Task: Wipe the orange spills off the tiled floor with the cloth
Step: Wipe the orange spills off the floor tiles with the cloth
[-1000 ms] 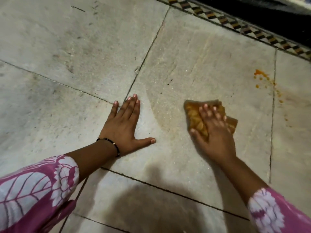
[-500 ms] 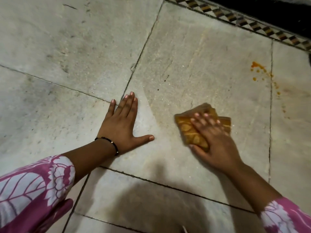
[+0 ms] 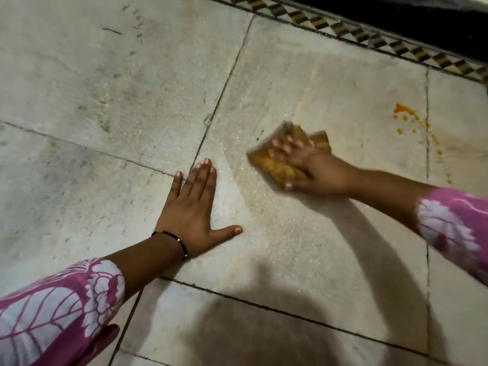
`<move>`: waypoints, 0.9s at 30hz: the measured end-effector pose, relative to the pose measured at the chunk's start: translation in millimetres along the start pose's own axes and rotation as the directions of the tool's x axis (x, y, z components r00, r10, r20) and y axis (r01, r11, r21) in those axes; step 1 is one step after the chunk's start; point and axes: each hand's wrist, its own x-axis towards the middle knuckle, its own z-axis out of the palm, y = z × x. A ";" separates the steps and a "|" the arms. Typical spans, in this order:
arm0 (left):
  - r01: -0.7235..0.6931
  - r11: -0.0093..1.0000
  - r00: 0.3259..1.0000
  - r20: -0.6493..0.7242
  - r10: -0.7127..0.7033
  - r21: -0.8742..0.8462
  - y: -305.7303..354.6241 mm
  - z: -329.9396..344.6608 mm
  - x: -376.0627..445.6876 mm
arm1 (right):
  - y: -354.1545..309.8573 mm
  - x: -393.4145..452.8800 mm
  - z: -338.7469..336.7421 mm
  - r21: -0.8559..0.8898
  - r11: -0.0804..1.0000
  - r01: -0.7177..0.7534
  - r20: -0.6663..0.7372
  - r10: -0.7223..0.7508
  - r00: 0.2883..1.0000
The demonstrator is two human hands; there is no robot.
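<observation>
A folded orange-stained cloth [image 3: 274, 165] lies on the pale tiled floor [image 3: 330, 83], blurred by motion. My right hand [image 3: 314, 170] presses flat on top of it with fingers spread. My left hand [image 3: 192, 207] rests flat on the floor to the left, fingers straight, a black bracelet at the wrist. Orange spills [image 3: 404, 112] dot the tile to the right of the cloth, with smaller drops [image 3: 438, 151] trailing along the grout line.
A patterned tile border [image 3: 369, 35] runs along the top right, with a dark strip [image 3: 422, 14] beyond it. My shadow [image 3: 264, 326] falls over the near tiles. A faint wet smear [image 3: 253, 191] lies between my hands.
My right hand has slid the cloth toward the left across the tile, and its forearm now comes in from the right. My left hand has stayed planted.
</observation>
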 end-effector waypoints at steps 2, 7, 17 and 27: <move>-0.001 1.000 1.000 0.017 0.001 0.013 2.3 -1.1 0.3 | 17.6 -61.4 8.1 -0.005 0.994 0.107 0.089 -0.107 0.990; 0.032 0.998 0.997 0.072 -0.037 0.059 6.6 -3.6 1.4 | 83.8 -182.4 12.6 0.006 0.996 0.093 0.142 -0.093 0.985; -0.496 0.835 0.868 0.138 0.476 0.239 119.6 -30.9 41.6 | 25.5 -234.7 88.2 0.068 0.953 -0.296 -0.168 0.303 0.938; -0.241 0.970 0.971 0.007 0.241 0.043 243.8 29.6 83.7 | 123.3 -296.2 84.9 0.312 0.603 -0.734 -0.377 0.788 0.487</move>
